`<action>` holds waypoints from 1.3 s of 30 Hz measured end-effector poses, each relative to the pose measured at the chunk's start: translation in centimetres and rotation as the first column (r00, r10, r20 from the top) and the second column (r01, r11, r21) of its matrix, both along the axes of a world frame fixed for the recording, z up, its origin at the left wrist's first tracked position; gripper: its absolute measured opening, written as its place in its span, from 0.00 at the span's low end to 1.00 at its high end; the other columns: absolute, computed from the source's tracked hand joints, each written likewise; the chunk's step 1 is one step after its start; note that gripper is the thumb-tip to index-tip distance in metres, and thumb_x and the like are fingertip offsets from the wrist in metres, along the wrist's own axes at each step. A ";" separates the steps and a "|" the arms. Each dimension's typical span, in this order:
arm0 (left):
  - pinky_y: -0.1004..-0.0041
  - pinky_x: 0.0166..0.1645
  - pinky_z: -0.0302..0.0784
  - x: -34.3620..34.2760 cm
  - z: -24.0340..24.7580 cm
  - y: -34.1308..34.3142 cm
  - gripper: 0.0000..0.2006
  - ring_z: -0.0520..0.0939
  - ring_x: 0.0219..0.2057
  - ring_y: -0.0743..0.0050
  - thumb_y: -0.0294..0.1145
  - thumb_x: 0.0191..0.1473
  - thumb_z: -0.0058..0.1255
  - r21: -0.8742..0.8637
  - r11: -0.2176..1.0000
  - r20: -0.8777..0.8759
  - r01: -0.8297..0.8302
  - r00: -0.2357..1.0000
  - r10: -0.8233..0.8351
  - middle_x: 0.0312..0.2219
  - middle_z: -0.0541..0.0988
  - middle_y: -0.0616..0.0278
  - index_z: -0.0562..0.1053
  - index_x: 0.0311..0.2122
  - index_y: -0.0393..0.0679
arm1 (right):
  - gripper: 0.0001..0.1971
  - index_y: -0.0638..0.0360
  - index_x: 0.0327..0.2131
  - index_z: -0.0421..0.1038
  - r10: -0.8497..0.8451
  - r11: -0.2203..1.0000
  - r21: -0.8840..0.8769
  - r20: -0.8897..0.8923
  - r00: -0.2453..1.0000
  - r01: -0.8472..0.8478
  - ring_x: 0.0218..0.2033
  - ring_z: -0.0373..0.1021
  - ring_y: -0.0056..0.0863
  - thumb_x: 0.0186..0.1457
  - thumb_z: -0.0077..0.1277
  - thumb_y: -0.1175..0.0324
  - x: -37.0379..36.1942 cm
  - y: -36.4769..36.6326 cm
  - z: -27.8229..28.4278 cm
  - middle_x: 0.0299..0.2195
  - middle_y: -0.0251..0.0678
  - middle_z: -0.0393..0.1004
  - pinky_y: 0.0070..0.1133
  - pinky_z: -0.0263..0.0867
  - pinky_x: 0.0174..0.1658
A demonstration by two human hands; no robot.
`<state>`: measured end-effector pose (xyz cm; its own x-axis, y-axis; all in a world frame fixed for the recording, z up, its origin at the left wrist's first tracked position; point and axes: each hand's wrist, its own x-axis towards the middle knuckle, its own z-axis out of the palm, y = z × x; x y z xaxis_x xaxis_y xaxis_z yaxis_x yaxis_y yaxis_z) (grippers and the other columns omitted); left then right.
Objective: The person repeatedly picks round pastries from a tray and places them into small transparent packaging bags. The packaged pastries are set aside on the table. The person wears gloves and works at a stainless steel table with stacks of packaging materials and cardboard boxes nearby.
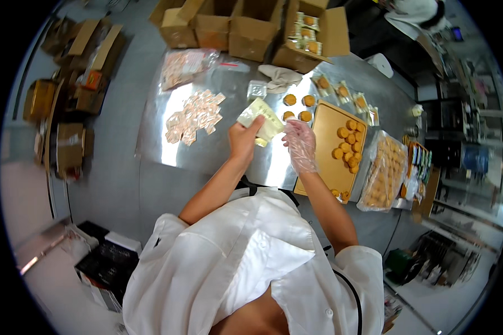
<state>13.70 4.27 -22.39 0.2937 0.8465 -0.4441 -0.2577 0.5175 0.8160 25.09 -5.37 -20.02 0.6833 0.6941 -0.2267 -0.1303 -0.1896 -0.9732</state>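
Observation:
My bare left hand (243, 138) grips a flat, pale yellow packaging pouch (262, 118) above the metal table, thumb on top. In a clear plastic glove, my right hand (300, 144) has its fingers curled together at the pouch's right edge; its fingertips are partly hidden. A small yellow piece (261, 142) shows just below the pouch. Beyond my right hand stand a few round golden cakes (290, 99) in dark cups. To its right, a tan tray (325, 139) carries several more golden cakes (349, 139). Small pinkish sachets (195, 117) lie heaped left of my left hand.
Open cardboard boxes (212, 33) line the table's (229, 162) far edge; one holds wrapped cakes (310, 33). Nearby lie a bag of sachets (187, 67), a clear small container (257, 89), a cloth (279, 78) and a row of wrapped cakes (343, 92). A plastic-covered cake tray (383, 173) sits right.

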 end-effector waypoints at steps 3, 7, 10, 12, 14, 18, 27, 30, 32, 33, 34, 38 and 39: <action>0.77 0.34 0.75 -0.3 2.0 -0.2 0.13 0.80 0.29 0.81 0.33 0.52 0.62 0.074 0.996 -0.021 -0.055 0.998 0.057 0.32 0.81 0.63 0.77 0.38 0.34 | 0.13 0.65 0.40 0.72 -0.055 0.998 -0.030 0.032 0.998 0.056 0.29 0.69 0.17 0.59 0.54 0.64 -2.0 -1.2 1.5 0.29 0.34 0.74 0.16 0.67 0.33; 0.77 0.33 0.74 -0.3 2.9 -0.7 0.13 0.78 0.28 0.83 0.34 0.52 0.62 0.135 0.980 0.004 -0.143 0.990 0.144 0.30 0.81 0.64 0.77 0.36 0.35 | 0.15 0.67 0.40 0.75 0.097 0.994 -0.087 0.378 0.921 -0.069 0.28 0.69 0.20 0.57 0.56 0.62 -3.1 -1.0 3.3 0.31 0.34 0.76 0.20 0.67 0.33; 0.77 0.32 0.73 -0.4 4.7 -1.2 0.13 0.77 0.27 0.84 0.36 0.51 0.63 0.219 0.966 -0.103 -0.136 0.981 0.162 0.28 0.81 0.65 0.77 0.34 0.35 | 0.20 0.67 0.43 0.74 0.031 0.992 -0.129 0.215 0.976 -0.003 0.26 0.67 0.19 0.54 0.60 0.59 -2.9 0.1 3.1 0.31 0.32 0.76 0.18 0.64 0.30; 0.77 0.32 0.72 -0.5 5.1 -1.4 0.14 0.76 0.26 0.84 0.37 0.51 0.64 0.232 0.959 -0.097 -0.164 0.977 0.190 0.26 0.81 0.65 0.77 0.33 0.35 | 0.22 0.66 0.45 0.72 -0.103 0.979 -0.190 -0.129 0.986 0.078 0.25 0.64 0.17 0.52 0.62 0.59 -3.4 0.8 4.6 0.31 0.30 0.74 0.15 0.61 0.28; 0.77 0.31 0.72 -0.6 5.4 -1.5 0.15 0.76 0.26 0.84 0.38 0.51 0.64 0.255 0.949 -0.100 -0.186 0.971 0.217 0.25 0.81 0.65 0.77 0.33 0.34 | 0.26 0.63 0.49 0.69 -0.162 0.971 -0.223 -0.350 0.922 0.086 0.24 0.60 0.13 0.50 0.64 0.61 -3.9 0.7 5.0 0.29 0.27 0.72 0.12 0.55 0.24; 0.76 0.30 0.72 -1.2 4.9 -1.6 0.15 0.76 0.25 0.84 0.38 0.51 0.64 0.269 0.944 -0.135 -0.190 0.963 0.233 0.24 0.80 0.65 0.77 0.31 0.35 | 0.21 0.61 0.45 0.68 -0.238 0.969 -0.130 -0.294 0.926 0.208 0.25 0.64 0.15 0.51 0.63 0.63 -4.3 1.1 5.5 0.32 0.32 0.75 0.11 0.58 0.23; 0.78 0.31 0.71 -1.7 4.0 -1.4 0.13 0.75 0.27 0.85 0.36 0.52 0.62 0.109 0.950 -0.003 -0.294 0.955 0.296 0.28 0.80 0.65 0.76 0.35 0.35 | 0.21 0.62 0.46 0.64 -0.099 0.995 -0.042 -0.465 0.880 0.089 0.24 0.70 0.20 0.55 0.59 0.61 -6.3 1.5 4.6 0.40 0.46 0.77 0.11 0.62 0.20; 0.78 0.32 0.71 -2.1 4.0 -1.2 0.12 0.76 0.28 0.85 0.35 0.53 0.62 0.074 0.943 -0.023 -0.323 0.945 0.325 0.28 0.80 0.65 0.76 0.35 0.36 | 0.24 0.64 0.46 0.64 -0.123 0.991 -0.091 -0.398 0.909 0.095 0.22 0.70 0.20 0.54 0.60 0.59 -6.6 2.1 4.8 0.39 0.45 0.77 0.11 0.62 0.19; 0.78 0.32 0.71 -2.3 3.7 -1.3 0.12 0.76 0.28 0.85 0.34 0.53 0.61 0.062 0.940 -0.020 -0.336 0.941 0.337 0.28 0.80 0.65 0.76 0.35 0.36 | 0.25 0.65 0.48 0.64 -0.092 0.995 -0.081 -0.416 0.904 0.064 0.23 0.71 0.20 0.53 0.61 0.59 -6.6 2.4 5.1 0.39 0.45 0.78 0.12 0.62 0.19; 0.78 0.31 0.71 -2.3 3.4 -1.4 0.12 0.76 0.27 0.85 0.34 0.53 0.61 0.057 0.938 0.002 -0.342 0.940 0.342 0.28 0.80 0.66 0.76 0.35 0.36 | 0.25 0.65 0.47 0.64 -0.085 0.994 -0.100 -0.433 0.897 0.046 0.23 0.71 0.20 0.53 0.61 0.59 -6.7 2.6 5.1 0.39 0.44 0.78 0.12 0.61 0.19; 0.78 0.31 0.71 -2.4 3.2 -1.5 0.12 0.76 0.27 0.85 0.34 0.53 0.61 0.052 0.936 0.024 -0.347 0.938 0.346 0.28 0.80 0.66 0.76 0.35 0.36 | 0.24 0.65 0.47 0.65 -0.079 0.993 -0.119 -0.450 0.890 0.029 0.23 0.70 0.19 0.53 0.61 0.60 -6.8 2.9 5.0 0.39 0.43 0.78 0.12 0.61 0.19; 0.78 0.38 0.72 -3.4 3.2 -1.1 0.16 0.77 0.33 0.83 0.34 0.54 0.61 0.059 0.968 0.104 -0.244 0.966 0.237 0.33 0.80 0.64 0.74 0.43 0.35 | 0.14 0.63 0.38 0.69 0.069 0.976 -0.172 -0.348 0.935 -0.136 0.22 0.69 0.18 0.53 0.58 0.64 -5.7 3.8 4.2 0.41 0.42 0.78 0.12 0.58 0.17; 0.77 0.41 0.72 -3.8 2.4 -1.0 0.18 0.77 0.35 0.82 0.34 0.55 0.59 0.058 0.974 0.172 -0.219 0.963 0.207 0.37 0.79 0.62 0.72 0.47 0.36 | 0.11 0.62 0.35 0.68 0.092 0.982 -0.118 -0.397 0.913 -0.150 0.22 0.68 0.18 0.54 0.56 0.66 -5.3 3.9 4.3 0.41 0.42 0.77 0.11 0.57 0.16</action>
